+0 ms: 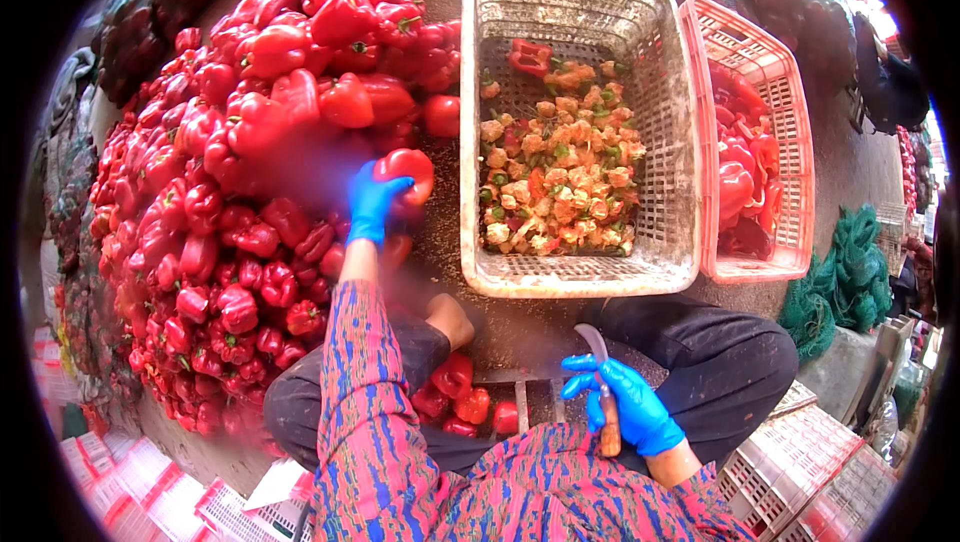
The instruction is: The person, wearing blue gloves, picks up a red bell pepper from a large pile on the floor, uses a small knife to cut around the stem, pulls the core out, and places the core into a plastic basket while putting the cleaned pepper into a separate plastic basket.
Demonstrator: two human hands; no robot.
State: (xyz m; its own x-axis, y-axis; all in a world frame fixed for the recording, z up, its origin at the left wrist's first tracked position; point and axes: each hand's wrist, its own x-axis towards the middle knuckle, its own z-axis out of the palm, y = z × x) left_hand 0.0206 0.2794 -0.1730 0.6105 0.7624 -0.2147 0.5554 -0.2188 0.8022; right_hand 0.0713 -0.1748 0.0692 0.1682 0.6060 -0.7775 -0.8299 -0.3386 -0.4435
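Note:
My left hand (370, 204), in a blue glove, is closed round a red bell pepper (406, 176) at the right edge of a big heap of red peppers (240, 232). In my right hand (632, 404), also gloved in blue, a knife (593, 344) with a curved blade and wooden handle points upward, held above my lap. Ahead of it stands a dirty white crate (580, 288) holding many pepper cores with seeds (565, 162) and one red pepper piece (530, 58). Beside that crate, a pink crate (757, 270) contains cut red peppers (745, 167).
Several red peppers (465, 402) lie between my legs. A green net (850, 277) is bunched on the right. More crates (800, 457) stand at the lower right and others at the lower left. Filled net sacks (150, 17) line the far left.

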